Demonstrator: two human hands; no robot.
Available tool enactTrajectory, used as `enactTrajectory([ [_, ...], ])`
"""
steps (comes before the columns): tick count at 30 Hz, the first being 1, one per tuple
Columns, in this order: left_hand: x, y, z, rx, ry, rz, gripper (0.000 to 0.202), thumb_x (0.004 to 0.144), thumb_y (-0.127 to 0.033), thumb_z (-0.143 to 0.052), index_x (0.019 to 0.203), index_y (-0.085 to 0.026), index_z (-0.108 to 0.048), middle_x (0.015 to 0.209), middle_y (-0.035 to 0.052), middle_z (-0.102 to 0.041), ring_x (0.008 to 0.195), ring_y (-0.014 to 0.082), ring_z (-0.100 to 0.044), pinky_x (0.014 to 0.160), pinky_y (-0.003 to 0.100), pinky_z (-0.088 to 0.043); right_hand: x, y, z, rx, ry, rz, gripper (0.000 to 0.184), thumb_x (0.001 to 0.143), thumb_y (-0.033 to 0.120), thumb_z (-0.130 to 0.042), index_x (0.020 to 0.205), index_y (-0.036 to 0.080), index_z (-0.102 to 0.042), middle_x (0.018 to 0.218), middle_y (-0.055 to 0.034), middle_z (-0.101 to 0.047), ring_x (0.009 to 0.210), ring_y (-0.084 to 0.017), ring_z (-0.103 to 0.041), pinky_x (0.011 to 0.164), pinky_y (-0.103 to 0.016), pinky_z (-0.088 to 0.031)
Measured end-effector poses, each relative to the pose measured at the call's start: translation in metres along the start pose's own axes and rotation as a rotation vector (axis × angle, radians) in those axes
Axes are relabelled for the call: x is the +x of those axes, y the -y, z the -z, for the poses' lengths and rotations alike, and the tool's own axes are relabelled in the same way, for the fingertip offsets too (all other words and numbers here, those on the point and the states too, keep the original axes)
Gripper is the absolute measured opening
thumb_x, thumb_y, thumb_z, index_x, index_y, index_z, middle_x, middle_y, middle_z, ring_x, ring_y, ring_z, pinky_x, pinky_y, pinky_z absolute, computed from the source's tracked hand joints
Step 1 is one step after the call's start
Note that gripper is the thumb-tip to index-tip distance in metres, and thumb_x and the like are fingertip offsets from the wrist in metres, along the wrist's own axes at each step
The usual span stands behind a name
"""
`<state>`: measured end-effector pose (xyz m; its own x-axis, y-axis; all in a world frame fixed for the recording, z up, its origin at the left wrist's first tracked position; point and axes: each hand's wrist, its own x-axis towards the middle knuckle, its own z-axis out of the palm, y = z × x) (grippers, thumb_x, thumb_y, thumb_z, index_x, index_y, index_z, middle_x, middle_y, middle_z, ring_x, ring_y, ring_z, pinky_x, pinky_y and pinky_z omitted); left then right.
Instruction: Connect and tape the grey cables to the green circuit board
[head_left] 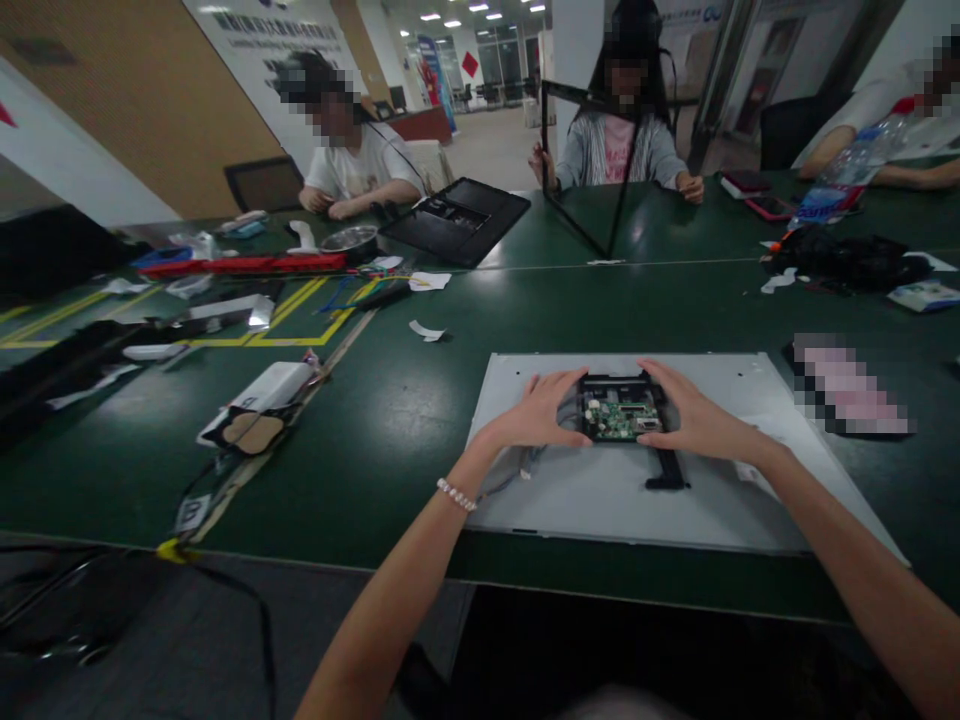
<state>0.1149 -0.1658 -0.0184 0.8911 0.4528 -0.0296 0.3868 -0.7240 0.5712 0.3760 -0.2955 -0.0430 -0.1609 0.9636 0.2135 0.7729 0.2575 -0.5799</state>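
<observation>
The green circuit board, crowded with small components and a metallic connector, sits within a black frame of roughly rectangular outline, over the middle of a flat, pale grey panel. A slim black bracket, bent at its lower end, reaches from the frame toward the near edge of the panel. Thin wires trail across the panel by the left wrist, which wears a beaded bracelet. Beneath all this is a smooth, dark green table with a dull shine

To the right of the panel lies a blurred-out pink slab with a dark edge; farther back are a crumpled black bag and a clear plastic bottle. On the left, a white block lies with a dark cable against it, and a curled paper scrap rests between it and the far side. Across the table, a person holds up a thin black rectangular frame

The left hand and right hand are spread moderately wide, thumbs near and fingers far, gripping opposite sides of the black frame; whether it is slightly raised or resting on the panel is hard to tell
</observation>
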Motion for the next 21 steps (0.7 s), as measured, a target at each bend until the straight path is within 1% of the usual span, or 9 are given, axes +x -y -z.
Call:
enactTrajectory([
  [2, -0.001, -0.003, 0.002, -0.004, 0.009, -0.024, 0.106, 0.068, -0.057, -0.073, 0.154, -0.025, -0.021, 0.154, 0.0158, -0.034, 0.143, 0.0393, -0.026, 0.117, 0.063, -0.008, 0.0, 0.001, 0.0, 0.006, 0.009, 0.012, 0.097, 0.076, 0.047, -0.071, 0.155, 0.03, -0.016, 0.156, -0.0121, -0.032, 0.141, -0.037, -0.032, 0.113, -0.06, -0.031],
  [4, -0.002, -0.001, 0.009, -0.005, 0.007, -0.041, 0.099, 0.072, -0.058, -0.07, 0.153, -0.025, -0.024, 0.155, 0.0143, -0.034, 0.143, 0.0361, -0.028, 0.117, 0.058, -0.019, 0.0, 0.001, -0.001, 0.008, 0.009, 0.016, 0.097, 0.076, 0.046, -0.071, 0.154, 0.031, -0.017, 0.155, -0.0117, -0.033, 0.14, -0.037, -0.035, 0.112, -0.06, -0.033],
  [7, -0.004, 0.019, 0.028, 0.069, -0.118, 0.015, 0.071, 0.086, -0.052, -0.057, 0.147, -0.024, -0.034, 0.153, 0.0104, -0.038, 0.141, 0.0274, -0.033, 0.117, 0.046, -0.028, -0.001, 0.0, -0.001, 0.006, 0.001, 0.01, 0.096, 0.076, 0.046, -0.071, 0.155, 0.031, -0.017, 0.155, -0.0119, -0.034, 0.14, -0.037, -0.035, 0.112, -0.06, -0.033],
  [9, -0.006, 0.044, 0.045, 0.192, -0.276, 0.151, 0.056, 0.091, -0.044, -0.051, 0.141, -0.02, -0.042, 0.146, 0.0111, -0.045, 0.138, 0.0248, -0.038, 0.116, 0.041, -0.03, -0.002, -0.001, -0.002, 0.003, 0.005, 0.005, 0.095, 0.078, 0.046, -0.07, 0.155, 0.03, -0.016, 0.156, -0.012, -0.032, 0.141, -0.036, -0.034, 0.114, -0.059, -0.032],
  [11, -0.009, 0.074, 0.063, 0.334, -0.426, 0.35, 0.049, 0.091, -0.034, -0.053, 0.136, -0.014, -0.046, 0.14, 0.0144, -0.049, 0.132, 0.0268, -0.044, 0.113, 0.041, -0.034, -0.003, -0.002, -0.002, -0.002, 0.013, 0.0, 0.094, 0.079, 0.046, -0.068, 0.155, 0.03, -0.015, 0.157, -0.0119, -0.03, 0.142, -0.036, -0.033, 0.115, -0.058, -0.031],
  [13, -0.014, 0.102, 0.079, 0.462, -0.509, 0.534, 0.046, 0.092, -0.028, -0.054, 0.133, -0.01, -0.047, 0.137, 0.0178, -0.05, 0.124, 0.0289, -0.05, 0.106, 0.042, -0.04, -0.004, -0.002, -0.003, -0.012, 0.012, 0.0, 0.094, 0.079, 0.046, -0.068, 0.155, 0.029, -0.015, 0.157, -0.0123, -0.03, 0.142, -0.036, -0.032, 0.115, -0.058, -0.031],
  [16, -0.022, 0.133, 0.097, 0.588, -0.518, 0.678, 0.037, 0.095, -0.035, -0.054, 0.119, -0.007, -0.053, 0.125, 0.0168, -0.056, 0.11, 0.0259, -0.056, 0.097, 0.04, -0.045, -0.004, -0.002, -0.004, -0.017, 0.007, 0.002, 0.095, 0.079, 0.046, -0.068, 0.155, 0.028, -0.014, 0.157, -0.0132, -0.03, 0.141, -0.038, -0.032, 0.114, -0.06, -0.032],
  [19, -0.027, 0.148, 0.107, 0.637, -0.502, 0.702, 0.038, 0.098, -0.04, -0.05, 0.109, -0.004, -0.054, 0.113, 0.0097, -0.06, 0.099, 0.0154, -0.054, 0.094, 0.031, -0.045, -0.004, -0.001, -0.004, -0.009, 0.02, -0.002, 0.094, 0.081, 0.047, -0.067, 0.155, 0.028, -0.013, 0.157, -0.0129, -0.029, 0.142, -0.037, -0.031, 0.115, -0.059, -0.03],
  [21, -0.028, 0.154, 0.112, 0.645, -0.495, 0.7, 0.034, 0.102, -0.034, -0.044, 0.104, -0.002, -0.055, 0.106, 0.0062, -0.061, 0.093, 0.0108, -0.053, 0.094, 0.026, -0.043, -0.004, -0.002, -0.004, -0.01, 0.027, -0.001, 0.093, 0.082, 0.048, -0.066, 0.155, 0.028, -0.012, 0.158, -0.0125, -0.028, 0.143, -0.036, -0.03, 0.116, -0.058, -0.029],
])
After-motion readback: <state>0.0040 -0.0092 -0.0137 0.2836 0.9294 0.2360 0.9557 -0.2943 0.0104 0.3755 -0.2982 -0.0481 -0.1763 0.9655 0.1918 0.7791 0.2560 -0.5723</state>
